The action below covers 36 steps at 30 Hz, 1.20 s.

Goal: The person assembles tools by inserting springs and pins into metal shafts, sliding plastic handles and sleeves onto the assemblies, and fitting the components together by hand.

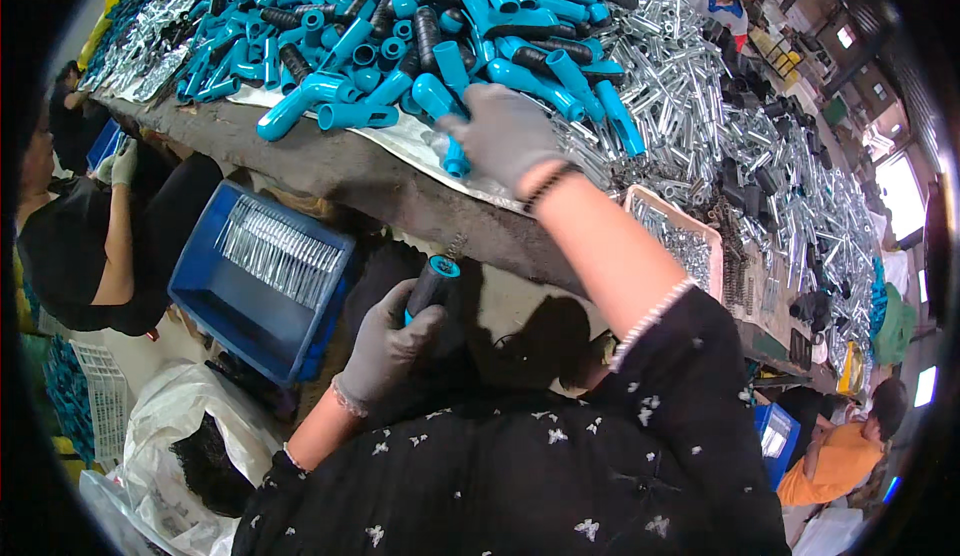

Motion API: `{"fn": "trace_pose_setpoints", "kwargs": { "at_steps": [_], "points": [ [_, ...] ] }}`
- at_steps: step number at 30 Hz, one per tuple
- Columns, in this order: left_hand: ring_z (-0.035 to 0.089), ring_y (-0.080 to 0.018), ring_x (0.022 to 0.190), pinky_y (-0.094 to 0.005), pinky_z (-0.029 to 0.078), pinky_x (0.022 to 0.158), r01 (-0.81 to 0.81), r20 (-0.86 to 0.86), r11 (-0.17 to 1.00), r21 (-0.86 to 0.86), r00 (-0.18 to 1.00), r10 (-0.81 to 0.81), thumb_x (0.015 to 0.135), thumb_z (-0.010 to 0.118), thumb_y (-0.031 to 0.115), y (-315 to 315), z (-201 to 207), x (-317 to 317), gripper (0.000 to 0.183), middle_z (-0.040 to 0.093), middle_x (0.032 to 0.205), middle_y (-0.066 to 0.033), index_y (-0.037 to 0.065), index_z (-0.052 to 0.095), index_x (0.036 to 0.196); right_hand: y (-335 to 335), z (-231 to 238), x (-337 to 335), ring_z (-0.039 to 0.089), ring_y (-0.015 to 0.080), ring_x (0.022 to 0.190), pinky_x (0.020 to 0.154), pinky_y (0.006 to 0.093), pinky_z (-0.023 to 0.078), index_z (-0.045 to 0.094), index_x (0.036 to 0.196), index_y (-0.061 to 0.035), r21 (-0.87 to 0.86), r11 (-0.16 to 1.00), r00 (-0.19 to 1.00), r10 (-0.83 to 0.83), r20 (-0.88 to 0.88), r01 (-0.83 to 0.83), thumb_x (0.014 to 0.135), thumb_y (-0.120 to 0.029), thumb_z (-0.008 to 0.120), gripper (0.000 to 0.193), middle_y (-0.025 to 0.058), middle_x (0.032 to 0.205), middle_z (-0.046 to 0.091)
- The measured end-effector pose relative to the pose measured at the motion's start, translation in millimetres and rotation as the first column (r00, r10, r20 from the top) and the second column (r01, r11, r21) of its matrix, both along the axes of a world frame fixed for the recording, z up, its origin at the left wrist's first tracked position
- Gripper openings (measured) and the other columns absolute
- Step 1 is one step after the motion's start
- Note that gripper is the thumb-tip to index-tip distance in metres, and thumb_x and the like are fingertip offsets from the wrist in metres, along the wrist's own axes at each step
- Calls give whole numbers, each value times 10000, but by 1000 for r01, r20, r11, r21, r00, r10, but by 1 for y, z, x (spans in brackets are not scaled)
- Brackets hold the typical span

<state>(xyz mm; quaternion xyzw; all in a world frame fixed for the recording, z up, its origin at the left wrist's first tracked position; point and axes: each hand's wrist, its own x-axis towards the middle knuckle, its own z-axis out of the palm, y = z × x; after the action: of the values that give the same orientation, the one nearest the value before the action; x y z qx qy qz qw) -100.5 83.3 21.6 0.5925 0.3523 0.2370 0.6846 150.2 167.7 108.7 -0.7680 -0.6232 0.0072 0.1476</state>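
Note:
My gloved left hand (388,348) is closed around a black-and-teal grip handle (432,286), held upright below the table edge. A thin coil spring (456,247) sticks up from the handle's teal open end. Over the table's front edge, my gloved right hand (508,134) reaches into the near side of a heap of teal plastic handles (330,91). A short teal piece (455,161) lies right under its fingers. The fingertips are partly hidden and blurred, so whether they grip that piece does not show. Some handles in the heap wear black ribbed sleeves (427,38).
Shiny metal tubes (680,86) are heaped right of the handles. A pale tray (716,256) of small metal parts sits at the table's edge. Lower left are a blue crate (240,306) with metal rods and a white sack (165,426). Other people work on both sides.

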Motion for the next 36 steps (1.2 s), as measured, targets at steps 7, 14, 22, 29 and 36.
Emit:
{"fn": "trace_pose_setpoints", "kwargs": {
  "at_steps": [7, 14, 22, 29, 36],
  "points": [
    [490, -43, 739, -230, 421, 660, -77, 33, 994, -83, 996, 80, 949, 683, 253, 9, 7, 0, 318, 562, 832, 41, 24, 607, 1156, 10, 1, -14, 688, 374, 1035, 881, 422, 557, 652, 1098, 0, 86, 986, 989, -146, 12, 144, 856, -332, 705, 414, 218, 1204, 634],
    [481, -41, 751, -230, 425, 666, -27, 103, 989, -147, 994, 42, 919, 714, 246, -7, 2, 7, 328, 557, 839, 38, 16, 612, 1130, -130, 36, 0, 680, 157, 862, 769, 289, 564, 593, 1173, -12, 491, 858, 579, 324, -748, 153, 892, -107, 730, 327, 101, 1106, 697],
    [520, -96, 727, -289, 463, 673, 264, -42, 921, 287, 964, -263, 888, 754, 239, -37, 18, 37, 358, 605, 807, -37, 3, 642, 1133, -220, -10, -3, 633, 191, 1060, 925, 329, 519, 547, 1251, -23, 640, 767, 815, 404, -416, -53, 824, -49, 812, 503, 107, 1190, 623],
    [580, -210, 661, -342, 474, 638, 441, -23, 893, 86, 897, -441, 855, 789, 314, -58, 7, 48, 422, 595, 757, -126, 11, 643, 1109, -313, -18, 31, 673, 297, 1069, 923, 384, 531, 533, 1290, -15, 399, 904, 620, 403, -673, -154, 814, -7, 777, 535, 176, 1185, 657],
    [640, -395, 753, -434, 491, 635, 540, -354, 591, 599, 841, -409, 828, 792, 396, -93, 2, 67, 432, 644, 794, -183, 63, 645, 1061, -375, -19, 21, 685, 216, 896, 731, 319, 539, 169, 1567, 23, 32, 977, 896, -178, -407, 209, 859, -413, 790, 1037, 220, 1209, 649]
  ]
}}
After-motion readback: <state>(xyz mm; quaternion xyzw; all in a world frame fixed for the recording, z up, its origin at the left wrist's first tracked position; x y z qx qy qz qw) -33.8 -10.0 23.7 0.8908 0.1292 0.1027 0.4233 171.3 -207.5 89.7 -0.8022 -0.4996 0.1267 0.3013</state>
